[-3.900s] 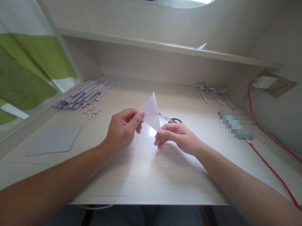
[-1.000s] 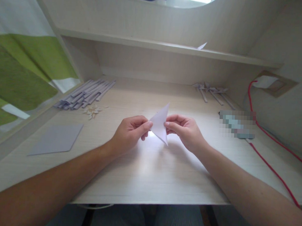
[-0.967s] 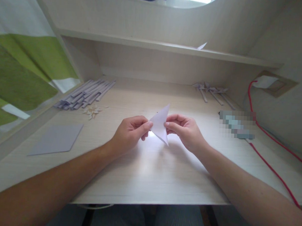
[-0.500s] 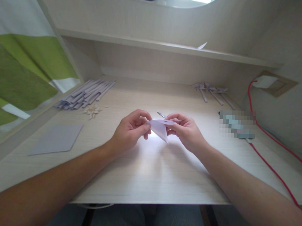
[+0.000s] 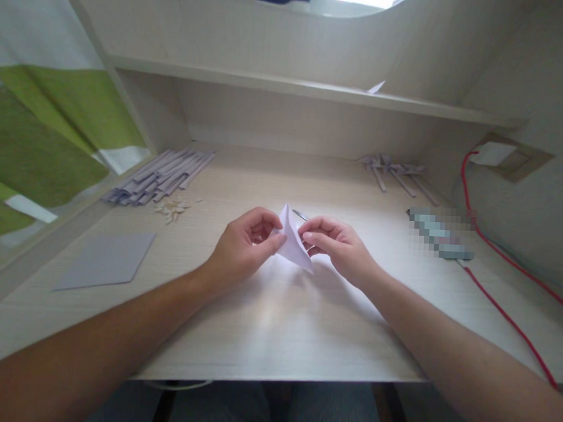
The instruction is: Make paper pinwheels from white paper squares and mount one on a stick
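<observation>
Over the middle of the table I hold a small piece of folded white paper [image 5: 293, 247], its corners pointing up and down to the right. My left hand [image 5: 250, 237] pinches its left side between thumb and fingers. At its right edge is my right hand [image 5: 333, 241], thumb and forefinger drawn together on the paper; the exact contact is partly hidden. Just behind the right fingers shows the thin metal tip of a tool [image 5: 300, 215], the rest of it covered by the hand.
At the left lie a stack of paper sheets [image 5: 106, 260], a scatter of small pale pieces [image 5: 172, 209] and a pile of rolled paper sticks [image 5: 164, 175]. Paper pinwheel-like pieces [image 5: 395, 172] lie back right. A blurred phone-like device [image 5: 441, 233] has a red cable [image 5: 505, 317].
The folded paper has turned, and one corner now points upward. My right hand has shifted slightly left along its edge. My left hand keeps its pinch.
</observation>
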The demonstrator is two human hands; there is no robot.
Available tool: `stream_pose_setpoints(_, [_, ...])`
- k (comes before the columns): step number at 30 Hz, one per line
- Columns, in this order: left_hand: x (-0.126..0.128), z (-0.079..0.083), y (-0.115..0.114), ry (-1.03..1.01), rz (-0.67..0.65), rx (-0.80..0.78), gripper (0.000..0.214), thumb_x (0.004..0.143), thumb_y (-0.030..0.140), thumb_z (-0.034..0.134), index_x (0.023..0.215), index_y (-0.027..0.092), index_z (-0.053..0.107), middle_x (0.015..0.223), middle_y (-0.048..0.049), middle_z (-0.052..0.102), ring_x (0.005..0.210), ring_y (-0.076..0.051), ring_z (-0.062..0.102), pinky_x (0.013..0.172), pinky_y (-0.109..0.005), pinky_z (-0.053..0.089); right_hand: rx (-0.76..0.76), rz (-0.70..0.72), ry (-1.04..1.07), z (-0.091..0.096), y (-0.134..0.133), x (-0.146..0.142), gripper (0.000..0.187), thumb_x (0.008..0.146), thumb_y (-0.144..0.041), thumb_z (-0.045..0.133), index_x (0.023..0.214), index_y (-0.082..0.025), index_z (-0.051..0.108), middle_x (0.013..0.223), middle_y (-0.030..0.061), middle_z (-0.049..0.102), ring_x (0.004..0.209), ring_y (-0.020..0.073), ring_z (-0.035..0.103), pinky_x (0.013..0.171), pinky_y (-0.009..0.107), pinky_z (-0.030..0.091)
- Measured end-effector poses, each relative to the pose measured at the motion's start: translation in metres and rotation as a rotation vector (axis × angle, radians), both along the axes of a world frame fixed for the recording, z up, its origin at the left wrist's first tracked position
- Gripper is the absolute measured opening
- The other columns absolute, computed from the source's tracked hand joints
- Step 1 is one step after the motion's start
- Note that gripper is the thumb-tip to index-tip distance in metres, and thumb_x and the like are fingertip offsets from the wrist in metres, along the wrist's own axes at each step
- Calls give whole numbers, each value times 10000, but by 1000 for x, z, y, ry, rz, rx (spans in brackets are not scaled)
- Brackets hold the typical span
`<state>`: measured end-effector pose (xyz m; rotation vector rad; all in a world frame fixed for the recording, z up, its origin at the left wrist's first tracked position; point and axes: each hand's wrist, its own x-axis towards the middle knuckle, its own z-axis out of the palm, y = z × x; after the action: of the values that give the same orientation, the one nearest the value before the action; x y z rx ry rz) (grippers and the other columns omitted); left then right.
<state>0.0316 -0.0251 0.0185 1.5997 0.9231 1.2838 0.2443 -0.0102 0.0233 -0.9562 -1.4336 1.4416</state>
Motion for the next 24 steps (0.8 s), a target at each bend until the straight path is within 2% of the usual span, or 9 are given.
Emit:
stream_pose_setpoints(3, [0, -2, 1, 91, 81, 66, 69, 862, 205, 727, 859, 175, 664, 747, 14, 605, 684, -121, 547, 622, -257, 407, 6, 40, -32, 1, -4, 0, 303, 848, -434, 749, 1006, -179, 707, 907, 44, 723, 781, 171, 693, 691, 312, 571])
stream_pose_setpoints(7, [-2, -2, 1, 150, 149, 118, 58, 852, 162, 712, 840, 183, 659, 738, 23, 601, 672, -122, 546, 622, -261, 405, 154, 63, -113, -3, -11, -1, 753, 652, -345, 956, 1284, -234, 562, 1116, 74, 727, 875, 217, 714, 744, 352, 584])
stream_pose_setpoints(8, [-2, -2, 0, 170, 143, 134, 59, 853, 154, 707, 841, 185, 658, 744, 23, 601, 677, -122, 547, 629, -261, 408, 205, 54, -141, -4, -11, -1, 775, 657, -325, 957, 1309, -240, 547, 1123, 75, 727, 879, 218, 710, 753, 355, 580])
stream_pose_setpoints(10, [-3, -2, -1, 202, 112, 157, 54, 865, 160, 702, 862, 191, 658, 764, 20, 598, 697, -126, 552, 645, -262, 419, 265, -2, -152, -7, -11, -2, 596, 759, -331, 884, 1266, -229, 588, 1062, 68, 737, 860, 212, 696, 743, 346, 560])
stream_pose_setpoints(13, [-5, -3, -3, 207, 72, 156, 104, 871, 183, 711, 958, 208, 660, 795, 16, 578, 731, -136, 557, 672, -261, 443, 197, -84, -66, -6, -6, -3, 317, 827, -329, 792, 1092, -201, 673, 935, 48, 740, 807, 200, 669, 706, 327, 520])
stream_pose_setpoints(17, [-5, -3, -3, 185, 23, 101, 328, 852, 156, 715, 1160, 242, 643, 864, 8, 626, 760, -145, 602, 702, -261, 478, 54, -111, 43, 1, -1, -1, 286, 739, -270, 825, 982, -192, 695, 885, 22, 743, 782, 182, 653, 715, 311, 495])
stream_pose_setpoints(19, [-5, -3, -2, 152, -10, 51, 383, 838, 142, 716, 1198, 249, 640, 953, -14, 674, 816, -158, 640, 711, -261, 491, 4, -93, 74, 3, -1, 0, 295, 717, -247, 828, 976, -190, 697, 891, 18, 746, 786, 176, 655, 727, 306, 494])
stream_pose_setpoints(22, [-3, -3, 0, 24, -68, -31, 372, 808, 132, 736, 1158, 231, 659, 1039, -43, 701, 898, -178, 667, 743, -265, 509, -55, -45, 83, 1, -1, -1, 318, 695, -233, 834, 980, -183, 702, 898, 17, 747, 782, 172, 661, 730, 303, 497])
stream_pose_setpoints(24, [-2, -2, 1, -74, -100, -78, 309, 786, 134, 758, 1079, 199, 680, 1011, -47, 704, 897, -176, 666, 747, -261, 509, -77, -30, 85, -2, -1, -1, 341, 680, -223, 847, 987, -179, 705, 892, 15, 748, 777, 169, 665, 729, 299, 499])
